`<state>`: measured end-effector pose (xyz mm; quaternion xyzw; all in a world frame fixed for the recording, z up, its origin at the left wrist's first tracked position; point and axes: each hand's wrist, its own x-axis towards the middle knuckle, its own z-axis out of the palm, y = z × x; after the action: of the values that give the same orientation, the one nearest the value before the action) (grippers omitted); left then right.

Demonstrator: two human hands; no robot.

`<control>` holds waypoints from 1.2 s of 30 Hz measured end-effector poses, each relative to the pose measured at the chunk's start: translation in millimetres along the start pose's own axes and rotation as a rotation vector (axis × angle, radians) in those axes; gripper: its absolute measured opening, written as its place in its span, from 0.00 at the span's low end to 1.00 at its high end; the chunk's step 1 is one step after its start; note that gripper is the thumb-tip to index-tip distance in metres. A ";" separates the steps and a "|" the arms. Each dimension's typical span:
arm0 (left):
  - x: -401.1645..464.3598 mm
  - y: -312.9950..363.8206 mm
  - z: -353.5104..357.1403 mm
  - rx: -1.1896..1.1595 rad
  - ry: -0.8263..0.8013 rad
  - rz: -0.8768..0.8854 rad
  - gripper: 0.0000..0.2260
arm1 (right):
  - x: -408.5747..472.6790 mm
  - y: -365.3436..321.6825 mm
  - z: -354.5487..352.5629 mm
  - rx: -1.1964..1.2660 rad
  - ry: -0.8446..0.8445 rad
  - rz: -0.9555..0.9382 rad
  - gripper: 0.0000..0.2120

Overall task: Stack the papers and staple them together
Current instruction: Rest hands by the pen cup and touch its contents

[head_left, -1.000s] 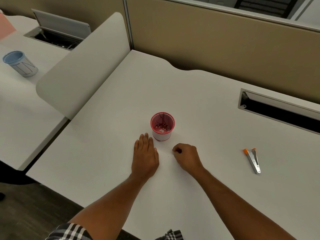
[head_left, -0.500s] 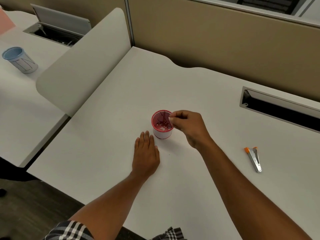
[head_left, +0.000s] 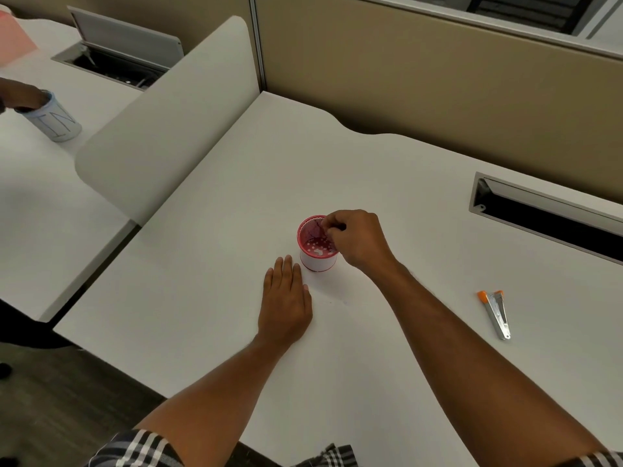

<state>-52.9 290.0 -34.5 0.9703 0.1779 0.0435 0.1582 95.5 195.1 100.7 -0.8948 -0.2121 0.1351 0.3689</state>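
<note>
A small red mesh cup with a white lower wall stands in the middle of the white desk. My right hand hovers over its right rim with the fingertips pinched together; I see nothing between them. My left hand lies flat on the desk just in front of the cup, palm down and holding nothing. A silver stapler with orange ends lies on the desk to the right, well apart from both hands. No papers are in view.
A recessed cable slot runs along the back right of the desk. A rounded white divider separates a neighbouring desk, where another person's hand reaches into a pale blue cup. Tan partition behind.
My right hand rose from the desk beside my left hand and moved to the cup's rim, fingers pinched. A person's hand appeared at the blue cup. My left hand stayed put.
</note>
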 end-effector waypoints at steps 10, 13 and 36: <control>0.4 0.7 -0.3 -0.004 -0.005 -0.006 0.23 | -47.0 37.0 -3.1 0.282 0.191 0.011 0.10; 1.0 0.2 0.0 0.009 -0.009 -0.010 0.24 | -63.5 61.6 17.8 0.120 0.118 0.030 0.12; 1.1 -1.1 4.6 0.028 -0.001 -0.003 0.23 | -77.1 110.9 38.7 -0.245 -0.081 -0.273 0.11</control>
<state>-51.6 290.1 -39.1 0.9721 0.1801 0.0402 0.1448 43.8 110.8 1.0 -0.8897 -0.3611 0.0927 0.2635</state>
